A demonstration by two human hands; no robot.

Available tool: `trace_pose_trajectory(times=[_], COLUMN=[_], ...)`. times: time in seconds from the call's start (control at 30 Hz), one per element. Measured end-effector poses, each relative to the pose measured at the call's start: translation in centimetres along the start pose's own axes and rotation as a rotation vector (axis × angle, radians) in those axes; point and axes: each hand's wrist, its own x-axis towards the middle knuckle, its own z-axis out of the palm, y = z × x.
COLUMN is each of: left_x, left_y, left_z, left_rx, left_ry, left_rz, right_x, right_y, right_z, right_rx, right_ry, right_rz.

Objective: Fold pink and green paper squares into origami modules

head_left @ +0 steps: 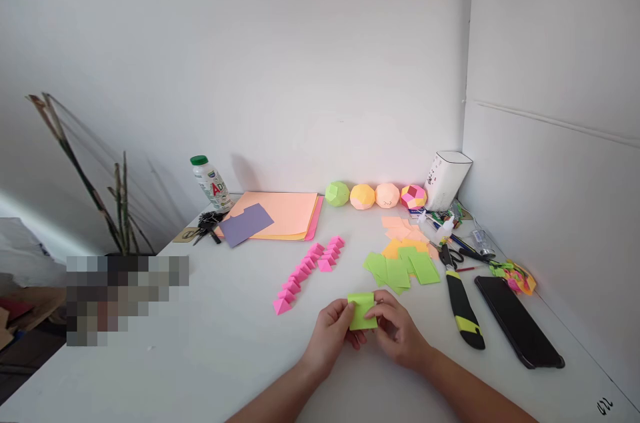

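A small green paper square point(363, 313) is held up above the table in front of me, its top edge slightly curled. My left hand point(327, 336) pinches its left side, thumb on the front and fingers behind. My right hand point(399, 331) has its fingers closed on the right side of the same paper. Beyond my hands lies a loose pile of green paper pieces point(398, 272). Two rows of folded pink paper pieces point(300, 271) stand to the left of the pile.
Paper balls point(363, 196) line the wall beside a white container point(447, 181). Coloured sheets point(285, 213), a purple paper point(246, 225) and a bottle point(212, 184) are at back left. A cutter point(463, 309), scissors point(450, 255) and a phone point(519, 321) lie right.
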Motion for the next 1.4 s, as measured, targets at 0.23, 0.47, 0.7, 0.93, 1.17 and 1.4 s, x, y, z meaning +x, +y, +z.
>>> trace_pose_trajectory(times=[0.23,0.47,0.7,0.93,1.17,1.4], left_x=[0.0,-0.3,-0.4,-0.4,-0.3,-0.5], left_y=[-0.1,0.1,0.3,0.1,0.1,0.3], left_z=[0.0,0.3,0.2,0.3,0.4,0.5], left_rx=[0.022,0.06,0.076,0.101,0.106,0.118], left_ry=[0.003,-0.012,-0.076,-0.066,-0.056,-0.039], left_rz=[0.002,-0.016,-0.02,-0.019,-0.027,-0.024], right_x=[-0.1,0.2,0.1,0.1,0.1,0.2], right_y=[0.7,0.0,0.4,0.6,0.6,0.3], right_z=[0.1,-0.3,-0.2,-0.2,-0.1,-0.1], right_rx=[0.005,-0.039,0.051,0.141,0.158,0.141], right_ry=[0.041,0.07,0.129,0.137,0.169,0.157], right_rz=[0.035,0.066,0.195,0.285,0.286,0.263])
